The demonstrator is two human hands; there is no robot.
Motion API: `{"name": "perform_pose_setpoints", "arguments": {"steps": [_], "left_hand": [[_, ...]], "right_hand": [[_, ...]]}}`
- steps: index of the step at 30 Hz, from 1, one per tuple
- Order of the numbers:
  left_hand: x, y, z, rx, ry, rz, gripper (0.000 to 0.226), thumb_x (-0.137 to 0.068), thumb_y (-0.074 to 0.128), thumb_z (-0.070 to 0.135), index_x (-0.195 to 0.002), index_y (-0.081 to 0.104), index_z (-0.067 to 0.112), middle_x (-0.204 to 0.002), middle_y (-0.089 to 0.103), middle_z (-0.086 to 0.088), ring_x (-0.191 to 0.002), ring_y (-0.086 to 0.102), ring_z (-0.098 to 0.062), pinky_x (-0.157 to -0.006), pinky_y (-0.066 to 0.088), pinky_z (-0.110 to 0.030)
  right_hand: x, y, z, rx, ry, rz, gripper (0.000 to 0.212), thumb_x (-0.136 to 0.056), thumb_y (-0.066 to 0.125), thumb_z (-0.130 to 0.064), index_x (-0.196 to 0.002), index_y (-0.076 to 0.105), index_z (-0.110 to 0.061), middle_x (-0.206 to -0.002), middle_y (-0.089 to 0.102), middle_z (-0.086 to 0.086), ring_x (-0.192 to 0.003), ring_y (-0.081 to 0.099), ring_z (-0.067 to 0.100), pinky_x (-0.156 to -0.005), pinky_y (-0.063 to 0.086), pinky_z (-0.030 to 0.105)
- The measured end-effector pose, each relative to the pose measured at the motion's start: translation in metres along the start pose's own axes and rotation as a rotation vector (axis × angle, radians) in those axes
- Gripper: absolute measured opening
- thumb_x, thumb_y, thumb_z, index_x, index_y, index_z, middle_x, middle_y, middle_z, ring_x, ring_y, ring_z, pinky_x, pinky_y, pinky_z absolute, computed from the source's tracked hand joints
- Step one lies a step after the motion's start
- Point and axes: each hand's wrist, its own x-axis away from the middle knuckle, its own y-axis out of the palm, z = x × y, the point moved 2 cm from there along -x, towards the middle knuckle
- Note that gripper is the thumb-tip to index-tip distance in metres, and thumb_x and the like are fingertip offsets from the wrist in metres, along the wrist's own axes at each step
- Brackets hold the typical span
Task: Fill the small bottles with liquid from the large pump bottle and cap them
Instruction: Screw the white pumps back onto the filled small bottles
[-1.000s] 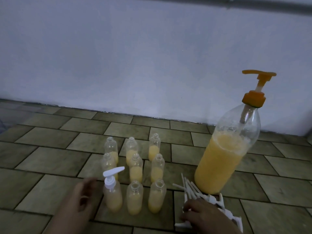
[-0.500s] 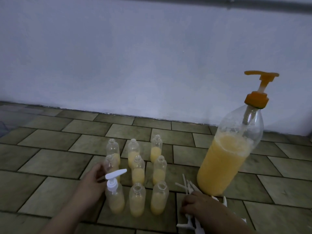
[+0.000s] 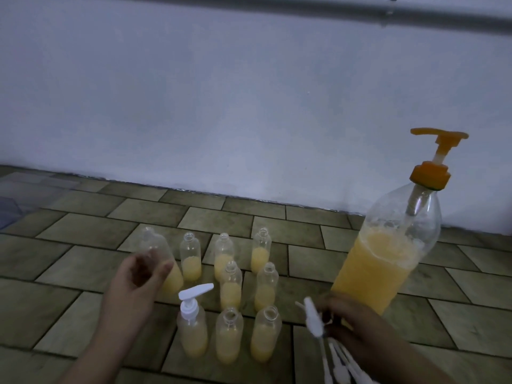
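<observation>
Tiled floor (image 3: 83,239): we are capping nine filled small bottles beside the large pump bottle (image 3: 388,253); one capped bottle (image 3: 192,332) done, left hand (image 3: 135,284) gripping an uncapped bottle (image 3: 162,261), right hand (image 3: 346,325) pinching a white pump cap (image 3: 313,320).

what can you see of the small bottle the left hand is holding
The small bottle is clear plastic with rounded shoulders and an open, uncapped neck. Yellow liquid fills roughly its lower part; the upper part is empty. It is tilted, its neck leaning away to the left, and seems lifted at the left of the other small bottles. The left hand has its grip round the lower body, fingers curled over the front. Motion blur softens its outline.
</observation>
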Motion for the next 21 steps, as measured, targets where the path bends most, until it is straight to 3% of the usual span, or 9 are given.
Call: {"name": "perform_pose_setpoints", "arguments": {"steps": [3, 6, 7, 9, 11, 15, 21], "left_hand": [[0.005, -0.003, 0.030, 0.116, 0.099, 0.026, 0.029, -0.074, 0.071, 0.031, -0.100, 0.064, 0.022, -0.093, 0.070, 0.002, -0.088, 0.065, -0.013, -0.072, 0.049, -0.026], [0.015, 0.006, 0.059, 0.162, 0.176, -0.001, 0.029, -0.068, 0.070, 0.031, -0.096, 0.062, 0.032, -0.088, 0.070, 0.005, -0.079, 0.066, -0.002, -0.061, 0.051, -0.011], [0.018, 0.011, 0.065, 0.150, 0.198, -0.055, 0.033, -0.066, 0.071, 0.031, -0.096, 0.061, 0.038, -0.091, 0.071, 0.007, -0.081, 0.066, 0.001, -0.063, 0.051, -0.010], [0.026, 0.023, 0.073, 0.106, 0.254, -0.174, 0.042, -0.064, 0.076, 0.033, -0.099, 0.061, 0.050, -0.108, 0.067, 0.009, -0.099, 0.064, -0.002, -0.079, 0.053, -0.022], [0.035, 0.031, 0.078, 0.068, 0.301, -0.238, 0.047, -0.064, 0.080, 0.039, -0.102, 0.059, 0.056, -0.117, 0.062, 0.015, -0.110, 0.059, -0.002, -0.090, 0.050, -0.030], [0.050, 0.040, 0.088, 0.031, 0.385, -0.284, 0.044, -0.065, 0.076, 0.055, -0.101, 0.054, 0.067, -0.113, 0.059, 0.032, -0.107, 0.055, 0.012, -0.085, 0.045, -0.007], [0.058, 0.041, 0.094, 0.025, 0.428, -0.310, 0.053, -0.067, 0.076, 0.035, -0.097, 0.053, 0.072, -0.107, 0.060, 0.036, -0.102, 0.057, 0.012, -0.076, 0.044, -0.002]], "right_hand": [[0.010, -0.033, -0.028, -0.330, 0.007, 0.253, 0.025, -0.067, 0.074, -0.049, -0.091, 0.069, -0.044, -0.096, 0.070, -0.012, -0.091, 0.065, 0.008, -0.079, 0.054, 0.024], [0.003, -0.053, -0.051, -0.851, 0.016, 0.478, 0.036, -0.048, 0.085, -0.036, -0.082, 0.076, -0.030, -0.094, 0.073, -0.002, -0.090, 0.069, 0.009, -0.079, 0.057, 0.029], [0.000, -0.058, -0.063, -1.027, -0.041, 0.533, 0.033, -0.052, 0.084, -0.034, -0.083, 0.076, -0.025, -0.093, 0.073, 0.001, -0.090, 0.069, 0.011, -0.077, 0.057, 0.028], [-0.007, -0.062, -0.086, -1.260, -0.140, 0.606, 0.018, -0.069, 0.066, -0.023, -0.085, 0.074, -0.019, -0.091, 0.072, 0.003, -0.089, 0.069, 0.014, -0.076, 0.056, 0.026], [-0.014, -0.060, -0.101, -1.336, -0.191, 0.619, 0.021, -0.079, 0.053, -0.018, -0.087, 0.072, -0.015, -0.090, 0.071, 0.004, -0.089, 0.069, 0.015, -0.076, 0.056, 0.026], [-0.023, -0.057, -0.118, -1.380, -0.244, 0.658, 0.023, -0.079, 0.052, -0.016, -0.086, 0.073, -0.014, -0.089, 0.072, 0.004, -0.087, 0.069, 0.015, -0.072, 0.055, 0.024], [-0.029, -0.051, -0.117, -1.405, -0.196, 0.670, 0.022, -0.069, 0.061, -0.019, -0.085, 0.075, -0.014, -0.088, 0.072, 0.005, -0.088, 0.070, 0.016, -0.073, 0.055, 0.025]]}}
